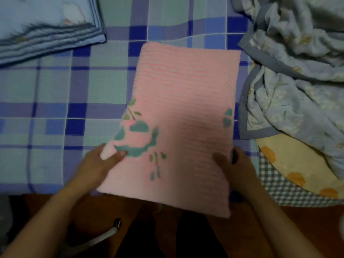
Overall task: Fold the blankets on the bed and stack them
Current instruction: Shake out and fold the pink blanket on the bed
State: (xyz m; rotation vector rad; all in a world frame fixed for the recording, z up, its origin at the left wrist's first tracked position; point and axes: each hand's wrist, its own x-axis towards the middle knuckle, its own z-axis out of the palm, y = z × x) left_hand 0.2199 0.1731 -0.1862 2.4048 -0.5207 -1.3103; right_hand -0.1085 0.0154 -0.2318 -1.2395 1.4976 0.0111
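- We see a folded pink blanket (184, 112) lying on the checked bed (55, 94), its near end overhanging the bed's edge.
- Our left hand (101, 165) pinches its left edge, thumb on top.
- Our right hand (236, 168) grips its right edge.
- A folded blue blanket (46, 28) lies far left; a crumpled floral blanket (297, 71) lies right.

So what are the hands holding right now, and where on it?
The pink blanket: left hand pinches its near-left edge, right hand grips its near-right edge.
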